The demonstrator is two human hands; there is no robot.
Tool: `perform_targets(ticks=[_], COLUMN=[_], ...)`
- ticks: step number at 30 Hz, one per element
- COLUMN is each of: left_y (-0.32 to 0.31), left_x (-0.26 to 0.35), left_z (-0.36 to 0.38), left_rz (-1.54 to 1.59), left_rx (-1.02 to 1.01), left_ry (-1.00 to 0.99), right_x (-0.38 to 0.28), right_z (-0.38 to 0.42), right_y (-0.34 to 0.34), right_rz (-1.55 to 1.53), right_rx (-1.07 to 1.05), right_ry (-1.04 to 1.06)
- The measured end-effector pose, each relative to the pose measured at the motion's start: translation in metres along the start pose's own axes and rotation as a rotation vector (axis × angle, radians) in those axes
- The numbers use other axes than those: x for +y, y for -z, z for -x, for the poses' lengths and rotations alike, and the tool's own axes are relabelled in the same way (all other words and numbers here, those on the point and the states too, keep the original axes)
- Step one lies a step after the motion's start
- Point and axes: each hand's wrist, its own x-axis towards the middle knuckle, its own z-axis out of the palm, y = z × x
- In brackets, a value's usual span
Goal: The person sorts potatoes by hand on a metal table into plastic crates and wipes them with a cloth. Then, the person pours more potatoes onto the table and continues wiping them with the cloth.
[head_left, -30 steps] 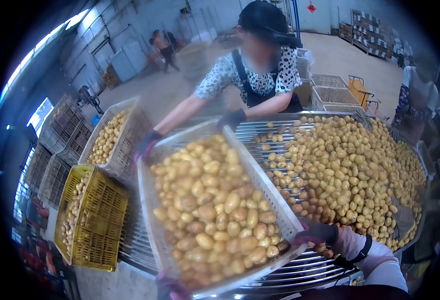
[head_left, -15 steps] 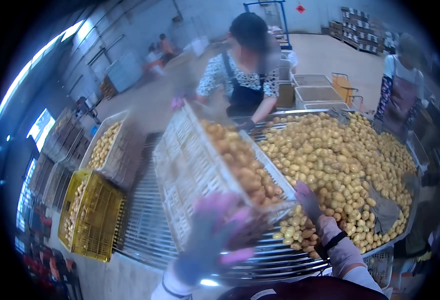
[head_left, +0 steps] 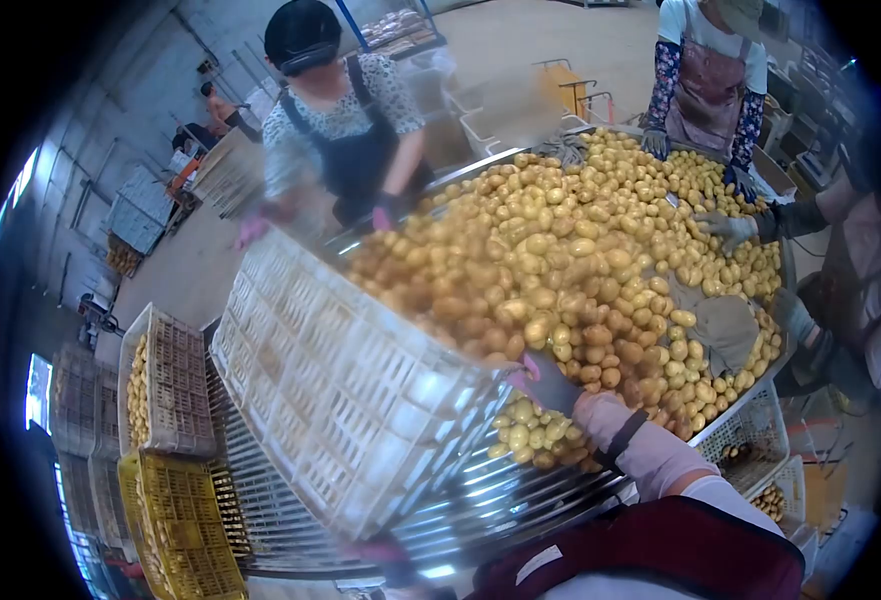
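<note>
A white plastic crate [head_left: 350, 390] stands tipped on its side, its slatted bottom towards me and its mouth facing right. Potatoes [head_left: 580, 250] spill from it onto a large heap on the table. My right hand [head_left: 550, 385], in a grey and pink glove, grips the crate's near right corner. Down at the crate's lower edge is my left hand [head_left: 385, 550], gloved too; it is blurred and partly hidden, so its fingers cannot be made out. Across the crate, a co-worker's pink-gloved hand [head_left: 252, 228] is at its far upper corner.
Metal roller bars [head_left: 280, 520] run beneath the crate. To the left are a white crate [head_left: 175, 385] and a yellow crate [head_left: 185, 530] holding potatoes. Grey cloth [head_left: 725, 330] lies on the heap. Co-workers' gloved hands [head_left: 730, 228] rest on the potatoes at right.
The crate has tipped further towards the heap, and potatoes have poured out to the right. My left hand has dropped to the crate's lower edge. The view has shifted right.
</note>
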Motion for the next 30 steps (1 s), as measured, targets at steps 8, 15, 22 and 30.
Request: perform_targets(ticks=[8,15,22,30], left_y=[-0.039,-0.121,-0.129,-0.118], left_x=[0.031,0.156,0.184,0.195], left_z=[-0.009,-0.014,-0.015,-0.016], left_rz=[0.509,0.476,0.252,0.104], left_rx=[0.202,0.372,0.397,0.349], left_ry=[0.057,0.193,0.087,-0.022], right_x=[-0.042,-0.039,-0.042,-0.036], right_z=[0.001,-0.005,0.006,0.013], right_y=[0.000,-0.031,-0.036,-0.045], right_rz=[-0.273,-0.686,-0.747,-1.023], right_rx=[0.087,0.351,0.345,0.371], right_ry=[0.021,-0.075,-0.171,-0.271])
